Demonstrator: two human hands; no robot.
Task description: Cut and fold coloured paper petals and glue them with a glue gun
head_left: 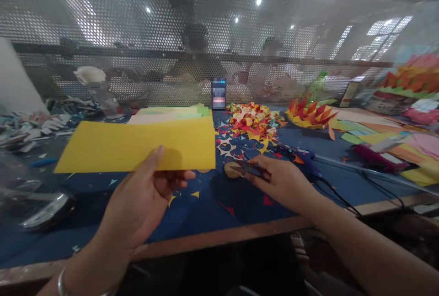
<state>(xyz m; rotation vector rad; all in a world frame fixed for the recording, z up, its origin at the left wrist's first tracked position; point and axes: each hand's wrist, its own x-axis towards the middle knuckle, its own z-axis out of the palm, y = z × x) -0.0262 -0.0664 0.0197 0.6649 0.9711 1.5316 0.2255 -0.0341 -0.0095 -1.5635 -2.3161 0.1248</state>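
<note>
My left hand (137,200) pinches the lower edge of a yellow sheet of paper (113,147), thumb on top and fingers beneath. The sheet is held above the table, roughly level. In my right hand (288,184) is a dark pair of scissors (252,168), its tips pointing left. Under the tips lies a small round brown disc (230,171); whether they touch cannot be made out. Yellow scraps (195,194) and red scraps (268,200) are scattered on the blue tabletop (192,218) between my hands.
Behind the sheet is a stack of pale paper (164,112). A heap of colored paper pieces (254,120) and a red-orange paper flower (310,113) stand farther back. On the right are a glue gun (305,159) with its cable and more paper (425,147). A perforated metal screen (164,26) closes the back.
</note>
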